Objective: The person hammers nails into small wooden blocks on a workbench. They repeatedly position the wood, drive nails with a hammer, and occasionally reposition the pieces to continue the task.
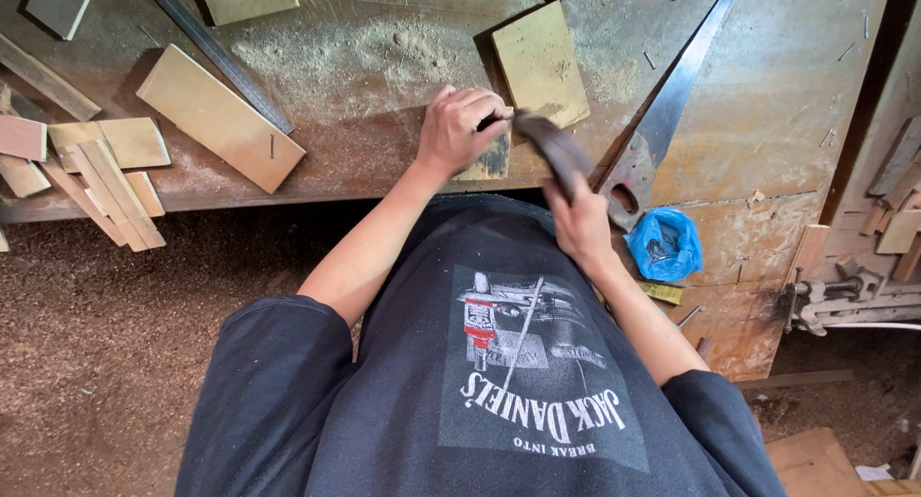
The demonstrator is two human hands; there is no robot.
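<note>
Now the fingers (pixel 480 104) of the left hand (pixel 459 130) curl down and press a small wood piece (pixel 491 159) on the workbench (pixel 767 104) edge. The right hand (pixel 578 221) is clamped around a dark blurred tool (pixel 552 144), beside a saw (pixel 662 113).

Crumpled blue bag (pixel 664 245) on bench; small yellow label (pixel 661 293) below

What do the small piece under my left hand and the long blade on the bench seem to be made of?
Small piece under the left hand: apparently bare wood, pale and matte, partly darkened. Saw blade: likely steel, dull grey with rusty patches near the handle.
</note>
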